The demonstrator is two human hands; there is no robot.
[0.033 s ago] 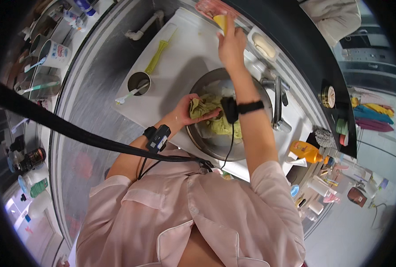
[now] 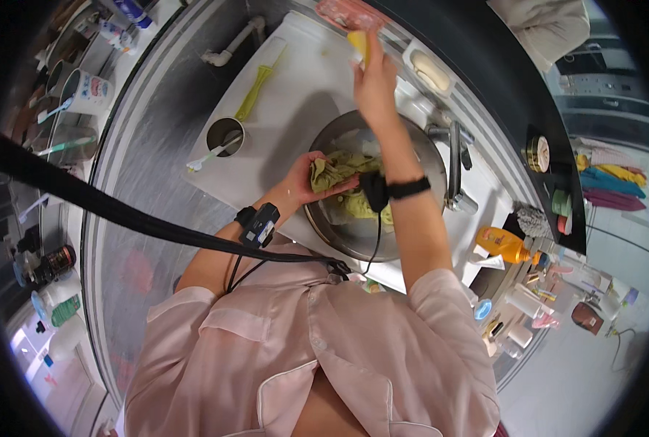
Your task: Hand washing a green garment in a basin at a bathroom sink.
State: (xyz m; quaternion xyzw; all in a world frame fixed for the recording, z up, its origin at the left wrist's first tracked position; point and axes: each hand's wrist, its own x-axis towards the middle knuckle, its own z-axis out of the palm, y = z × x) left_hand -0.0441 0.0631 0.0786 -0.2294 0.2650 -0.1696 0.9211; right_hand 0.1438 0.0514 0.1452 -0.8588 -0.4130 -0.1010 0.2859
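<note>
Above the left part of a round metal basin [image 2: 324, 238], my left hand [image 2: 306, 180] is closed on a bunched yellow-green cloth [image 2: 332, 172]. The rest of the cloth hangs down into the basin, over a wet bottom with whitish suds. My right arm reaches across the basin to the far edge of the counter. There my right hand [image 2: 375, 84] pinches a yellow bar of soap [image 2: 358, 45], just short of a pink soap dish [image 2: 343, 12]. My right forearm and its black wrist strap hide part of the basin.
A white soap dish with a cream bar [image 2: 430, 71] sits right of my right hand. The faucet [image 2: 455, 167] stands at the basin's right. On the white counter are a cup with a toothbrush [image 2: 225, 137] and a green-handled brush [image 2: 254, 95]. An orange bottle [image 2: 501, 244] lies at right.
My right hand has shifted slightly up and to the left with the soap, closer to the pink dish. My left hand stays in place with the cloth.
</note>
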